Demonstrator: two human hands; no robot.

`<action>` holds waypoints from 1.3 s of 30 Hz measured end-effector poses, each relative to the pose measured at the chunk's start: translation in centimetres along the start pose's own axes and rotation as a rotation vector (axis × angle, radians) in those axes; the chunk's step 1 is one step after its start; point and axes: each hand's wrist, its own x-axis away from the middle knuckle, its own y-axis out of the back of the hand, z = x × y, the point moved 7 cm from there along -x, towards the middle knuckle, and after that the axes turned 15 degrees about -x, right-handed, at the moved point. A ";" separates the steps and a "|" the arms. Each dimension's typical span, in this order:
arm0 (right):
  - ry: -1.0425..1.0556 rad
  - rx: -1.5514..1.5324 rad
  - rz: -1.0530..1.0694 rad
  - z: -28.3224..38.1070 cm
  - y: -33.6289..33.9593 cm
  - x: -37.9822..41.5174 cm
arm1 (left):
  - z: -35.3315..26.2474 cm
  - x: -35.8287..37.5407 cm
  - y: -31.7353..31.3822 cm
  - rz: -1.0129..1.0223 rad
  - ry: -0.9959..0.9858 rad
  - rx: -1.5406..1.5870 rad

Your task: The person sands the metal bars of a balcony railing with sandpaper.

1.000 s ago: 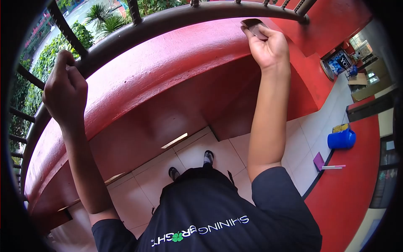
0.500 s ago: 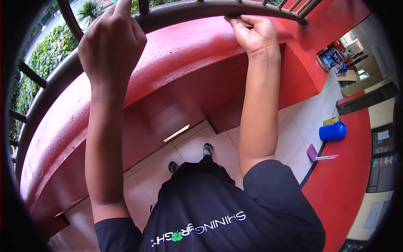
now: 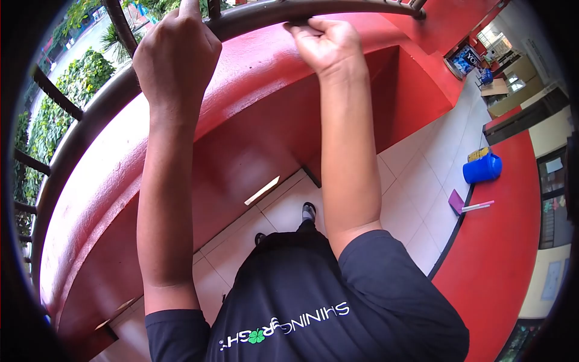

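My left hand [image 3: 175,57] is closed in front of the dark curved metal railing [image 3: 253,21], its back towards me. One finger of it points up past the rail, and the other fingers are hidden behind the hand. Palm up, my right hand [image 3: 329,45] is at the underside of the same rail, its fingers curled and pinched against a small dark patch there. What that pinch holds, I cannot tell. Below the railing runs a glossy red and pink ledge [image 3: 235,84] with a rounded edge. Both arms reach up and forward.
Leafy plants [image 3: 54,142] grow beyond the railing bars on the left. A tiled floor [image 3: 232,241] lies under my feet. On the right are a blue bin [image 3: 482,168], a purple dustpan [image 3: 456,202] and cardboard boxes [image 3: 512,90].
My right hand has moved left along the rail, closer to my left hand. The whole view has shifted slightly; my left hand keeps its closed shape near the same bar.
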 end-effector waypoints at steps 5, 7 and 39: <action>-0.299 0.068 0.010 -9.9 0.4 4.1 | 0.0 -0.3 0.0 0.079 -0.004 -0.007; 0.032 0.034 -0.052 -2.9 0.3 0.9 | 0.4 0.0 -0.5 0.006 -0.013 0.037; -0.504 -0.031 0.146 -9.4 2.5 5.0 | 0.1 -0.2 -1.0 0.067 -0.024 -0.102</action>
